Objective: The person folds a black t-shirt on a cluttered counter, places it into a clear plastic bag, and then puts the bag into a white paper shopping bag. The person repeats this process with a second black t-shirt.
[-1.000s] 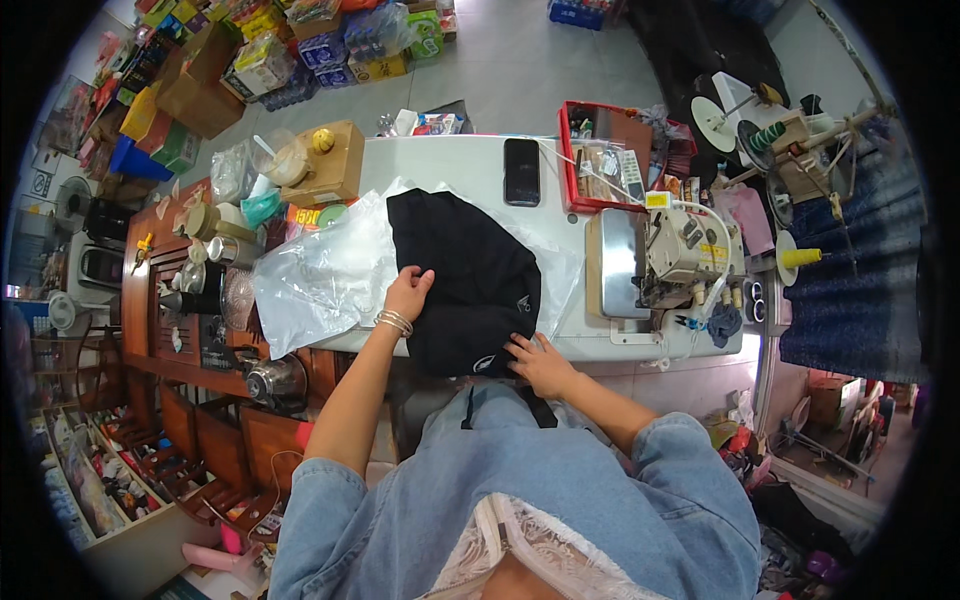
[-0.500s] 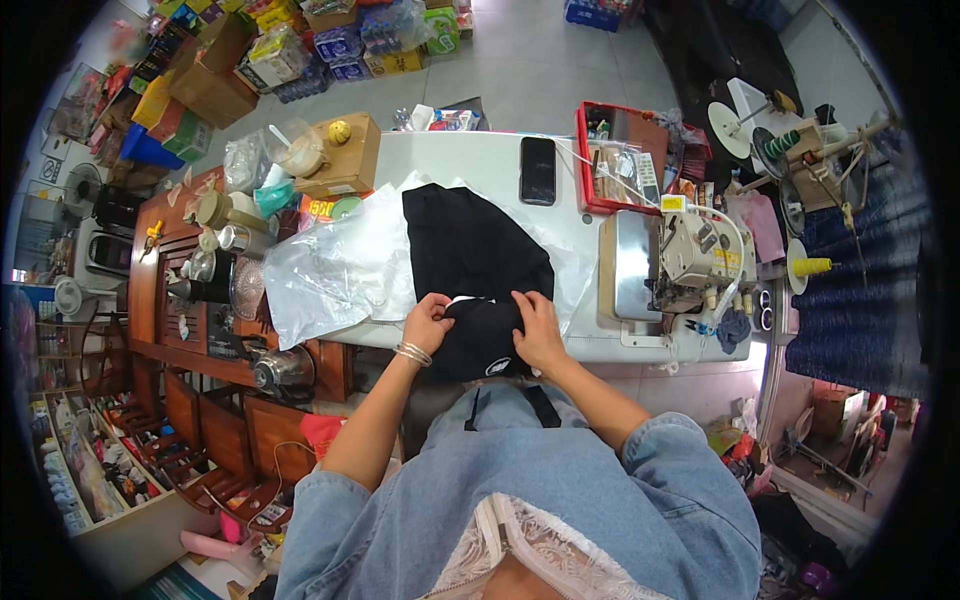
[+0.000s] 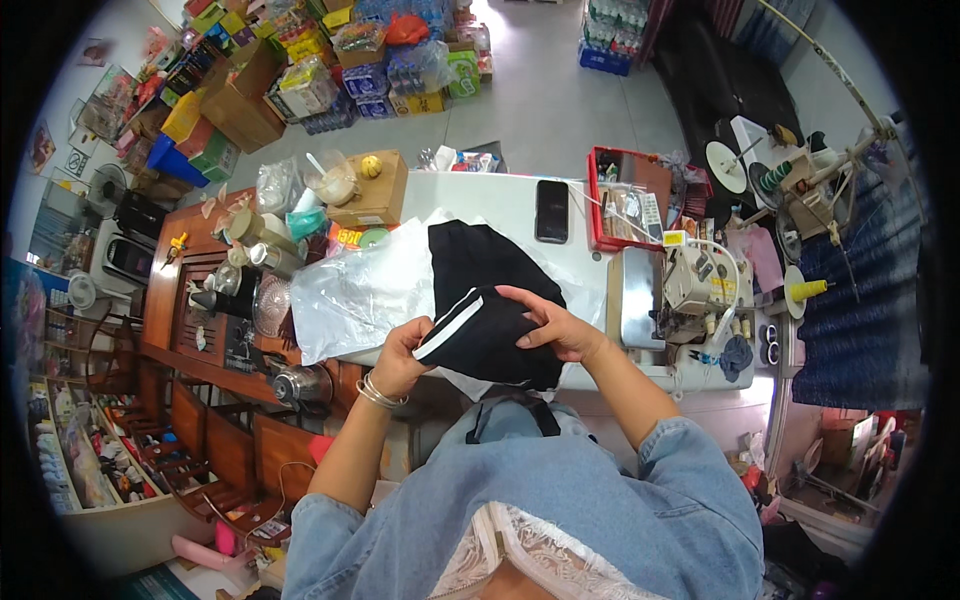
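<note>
The black cloth lay between the fingers, its white band slanting up rightward from the left hand, which pinched its lower end. The right hand had thumb and forefinger spread; its full grip couldn't be told. Leftward lay a plastic bag; beyond the fingers, a phone.

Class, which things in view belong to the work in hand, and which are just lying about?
In the work:
- left hand and right hand
- black cloth with white strip
- perhaps the plastic beneath

Apparently lying about:
- phone
- red tray
- kettle
- cardboard box
</note>
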### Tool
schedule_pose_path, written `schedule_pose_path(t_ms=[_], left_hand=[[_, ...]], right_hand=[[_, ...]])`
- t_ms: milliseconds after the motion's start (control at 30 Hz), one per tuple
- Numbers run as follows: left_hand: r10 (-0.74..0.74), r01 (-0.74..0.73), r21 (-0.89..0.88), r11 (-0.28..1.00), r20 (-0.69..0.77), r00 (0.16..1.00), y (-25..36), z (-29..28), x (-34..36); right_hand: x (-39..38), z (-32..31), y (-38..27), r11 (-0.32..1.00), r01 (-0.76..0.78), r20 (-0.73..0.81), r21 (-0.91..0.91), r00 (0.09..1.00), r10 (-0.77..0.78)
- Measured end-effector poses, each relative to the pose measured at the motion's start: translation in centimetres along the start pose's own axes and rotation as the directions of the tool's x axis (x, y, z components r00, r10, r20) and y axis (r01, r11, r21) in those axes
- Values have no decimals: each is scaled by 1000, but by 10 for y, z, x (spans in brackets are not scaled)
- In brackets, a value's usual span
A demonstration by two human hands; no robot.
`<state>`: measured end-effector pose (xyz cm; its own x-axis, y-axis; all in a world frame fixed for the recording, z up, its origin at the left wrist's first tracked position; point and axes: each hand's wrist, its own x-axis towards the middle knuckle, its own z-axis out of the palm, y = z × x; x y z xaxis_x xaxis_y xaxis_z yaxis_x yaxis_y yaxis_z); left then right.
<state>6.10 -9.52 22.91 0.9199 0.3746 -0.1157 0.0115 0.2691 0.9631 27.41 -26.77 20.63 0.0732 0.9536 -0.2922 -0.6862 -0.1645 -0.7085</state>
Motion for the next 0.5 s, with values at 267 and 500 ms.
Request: schedule_pose_path(t_ms=[267,500], left_hand=[[137,-92,419,903,-79,987,72,28,11],[534,-476,256,841,-250,808,150,33,54]], right_hand=[[2,77,-65,893,311,-19,-325,942,-335],[-3,135,-136,-239,296,332,-925,321,-887]])
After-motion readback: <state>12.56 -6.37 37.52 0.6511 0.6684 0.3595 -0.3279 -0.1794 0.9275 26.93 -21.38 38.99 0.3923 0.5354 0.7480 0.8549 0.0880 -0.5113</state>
